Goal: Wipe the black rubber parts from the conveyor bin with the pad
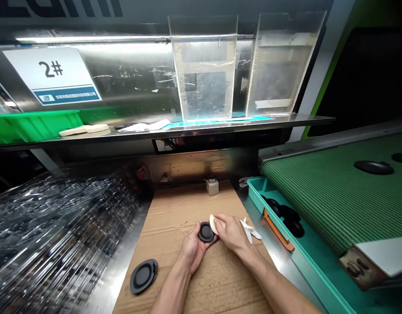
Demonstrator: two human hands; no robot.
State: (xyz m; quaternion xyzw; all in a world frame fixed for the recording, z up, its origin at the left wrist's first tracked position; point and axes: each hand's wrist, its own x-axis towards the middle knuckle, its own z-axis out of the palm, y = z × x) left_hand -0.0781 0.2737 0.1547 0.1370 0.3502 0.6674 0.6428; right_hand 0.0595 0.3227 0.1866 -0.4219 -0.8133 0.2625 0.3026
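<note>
While a big green belt [321, 192] stands at the right, brown cardboard [174, 205] lies under a left hand [192, 249] and a right hand [232, 232]
The left hand's fingers grip a round black disc [206, 232] over the middle of the cardboard, and the right hand's fingers pinch a cream pad [212, 223] at the disc's upper right edge; I cannot tell if they touch

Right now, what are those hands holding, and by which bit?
The left hand holds a round black part by its outer edge; the right hand grips a cream pad by its right side.
</note>
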